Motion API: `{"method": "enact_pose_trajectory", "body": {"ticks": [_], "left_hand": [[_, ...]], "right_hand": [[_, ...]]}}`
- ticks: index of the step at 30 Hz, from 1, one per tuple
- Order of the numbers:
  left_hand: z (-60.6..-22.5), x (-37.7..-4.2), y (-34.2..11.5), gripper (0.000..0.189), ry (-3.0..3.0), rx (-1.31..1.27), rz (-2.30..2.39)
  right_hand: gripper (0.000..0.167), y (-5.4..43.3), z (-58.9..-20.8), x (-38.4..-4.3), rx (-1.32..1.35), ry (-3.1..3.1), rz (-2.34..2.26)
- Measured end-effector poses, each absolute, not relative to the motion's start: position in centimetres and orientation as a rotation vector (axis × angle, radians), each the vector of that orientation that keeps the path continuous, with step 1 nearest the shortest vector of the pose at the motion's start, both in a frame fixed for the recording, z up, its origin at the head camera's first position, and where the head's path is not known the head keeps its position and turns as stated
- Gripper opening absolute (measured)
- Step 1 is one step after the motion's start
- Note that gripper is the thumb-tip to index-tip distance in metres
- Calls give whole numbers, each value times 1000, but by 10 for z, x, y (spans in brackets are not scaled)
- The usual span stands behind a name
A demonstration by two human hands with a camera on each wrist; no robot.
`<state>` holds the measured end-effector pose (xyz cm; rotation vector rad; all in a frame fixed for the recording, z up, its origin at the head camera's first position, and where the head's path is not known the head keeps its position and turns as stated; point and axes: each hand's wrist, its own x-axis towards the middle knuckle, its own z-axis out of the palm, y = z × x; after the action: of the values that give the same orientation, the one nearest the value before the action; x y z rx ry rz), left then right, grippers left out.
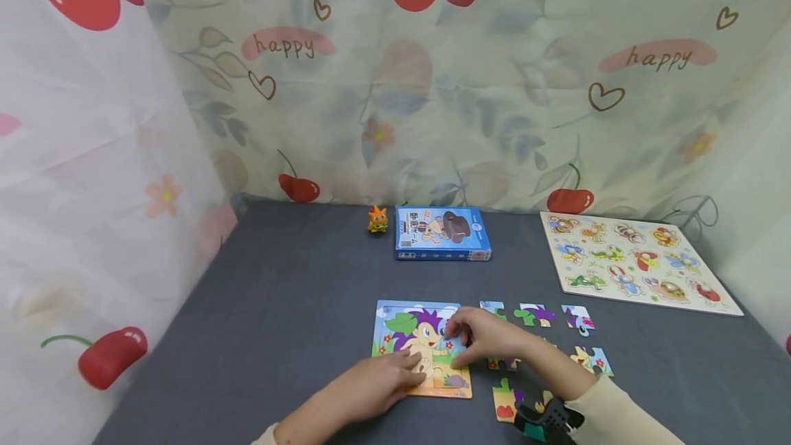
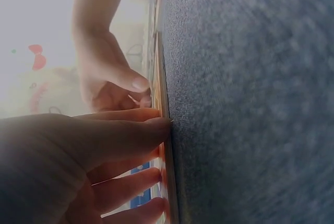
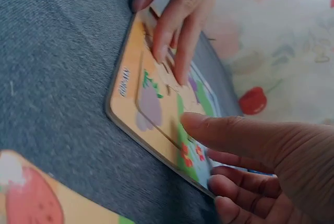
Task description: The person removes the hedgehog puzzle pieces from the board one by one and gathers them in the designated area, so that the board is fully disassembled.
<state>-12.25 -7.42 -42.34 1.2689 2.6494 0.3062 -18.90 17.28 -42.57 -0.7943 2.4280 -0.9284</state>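
A square jigsaw puzzle board (image 1: 386, 307) with a purple-haired hedgehog picture lies flat on the dark table. On its lower left part rests my left hand (image 1: 383, 380), fingers fairly straight on the picture; in the left wrist view the thumb (image 2: 148, 132) lies against the board's edge. My right hand (image 1: 491, 336) is over the board's right side. Its thumb (image 3: 201, 123) touches the picture while the other fingers bend near the right edge. No loose piece shows between them. Several loose puzzle pieces (image 1: 575, 318) lie right of the board, some partly behind the right arm.
Behind the board stand a blue box (image 1: 441, 235) and a small orange toy figure (image 1: 377, 219). A white insect puzzle board (image 1: 636, 259) lies at the back right. A black wrist device (image 1: 550, 417) is on my right wrist. Printed curtains (image 1: 395, 108) hang behind the table.
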Motion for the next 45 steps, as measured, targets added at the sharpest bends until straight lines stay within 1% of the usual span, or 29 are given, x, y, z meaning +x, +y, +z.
{"method": "enact_pose_trajectory", "body": {"ticks": [9,20,27,36,45], "left_hand": [[-423,-121,-75,30,2667,1273,317],[-423,-121,-74,30,2673,1260,325],[-423,-121,-73,30,2630,1206,346],[-423,-121,-73,31,2623,1228,338],[-422,-120,-71,32,2607,1156,346]], "right_hand": [[23,166,-426,-187,-786,2374,-960],[23,162,-423,-185,-727,2326,-989],[18,166,-425,-184,-657,2176,-1136],[19,169,-427,-181,-606,2098,-1159],[22,180,-425,-180,-594,2082,-1220]]}}
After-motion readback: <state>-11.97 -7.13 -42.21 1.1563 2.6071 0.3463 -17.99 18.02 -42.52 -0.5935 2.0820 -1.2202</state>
